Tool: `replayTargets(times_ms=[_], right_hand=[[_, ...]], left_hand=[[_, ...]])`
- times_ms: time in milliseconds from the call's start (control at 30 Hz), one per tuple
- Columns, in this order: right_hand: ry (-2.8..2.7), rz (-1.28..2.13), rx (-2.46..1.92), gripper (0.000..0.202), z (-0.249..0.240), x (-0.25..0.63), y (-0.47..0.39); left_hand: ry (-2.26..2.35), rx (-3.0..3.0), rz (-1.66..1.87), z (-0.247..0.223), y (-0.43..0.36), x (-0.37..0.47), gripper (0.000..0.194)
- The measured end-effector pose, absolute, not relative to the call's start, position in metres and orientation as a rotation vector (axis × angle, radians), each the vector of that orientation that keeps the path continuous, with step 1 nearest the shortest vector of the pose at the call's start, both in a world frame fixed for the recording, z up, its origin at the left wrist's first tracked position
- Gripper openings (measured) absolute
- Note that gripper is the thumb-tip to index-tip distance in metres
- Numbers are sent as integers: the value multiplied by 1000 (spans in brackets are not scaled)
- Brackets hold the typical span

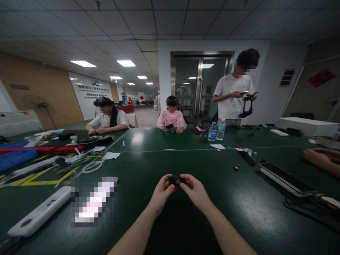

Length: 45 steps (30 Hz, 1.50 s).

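Observation:
A small black object is held just above the green table, between my two hands; its exact kind cannot be made out. My left hand pinches its left end with thumb and fingers. On the opposite end, the thumb and fingers of my right hand close in the same way. The fingers cover both ends, so only the dark middle shows. To the left of my hands lies a blurred-out phone-like slab with a bright screen.
A white power strip lies at left, near cables and blue trays. Two water bottles stand farther back. At right are a phone on a white block and another person's hands. Several people are around the table.

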State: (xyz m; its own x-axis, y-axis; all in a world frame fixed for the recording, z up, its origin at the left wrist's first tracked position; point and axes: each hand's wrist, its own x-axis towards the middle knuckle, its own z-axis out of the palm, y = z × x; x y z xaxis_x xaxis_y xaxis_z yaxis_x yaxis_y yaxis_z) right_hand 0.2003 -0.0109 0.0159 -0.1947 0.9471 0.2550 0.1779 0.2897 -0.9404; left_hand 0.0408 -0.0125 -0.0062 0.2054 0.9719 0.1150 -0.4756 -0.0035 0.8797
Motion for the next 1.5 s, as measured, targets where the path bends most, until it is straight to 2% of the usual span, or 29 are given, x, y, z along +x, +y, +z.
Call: replayTargets(times_ms=[667, 967, 1300, 1500], right_hand=[[-1709, 844, -1142, 32, 22, 199, -16], [-1744, 805, -1128, 23, 17, 196, -15], [-1781, 792, -1127, 18, 15, 196, -13], [-1814, 802, -1139, 17, 17, 197, -16]], left_hand=[[645, 1028, 1289, -7, -12, 41, 40], [607, 984, 1262, -5, -14, 41, 39], [604, 958, 1206, -4, -17, 41, 60], [604, 1019, 1198, -4, -17, 41, 43]])
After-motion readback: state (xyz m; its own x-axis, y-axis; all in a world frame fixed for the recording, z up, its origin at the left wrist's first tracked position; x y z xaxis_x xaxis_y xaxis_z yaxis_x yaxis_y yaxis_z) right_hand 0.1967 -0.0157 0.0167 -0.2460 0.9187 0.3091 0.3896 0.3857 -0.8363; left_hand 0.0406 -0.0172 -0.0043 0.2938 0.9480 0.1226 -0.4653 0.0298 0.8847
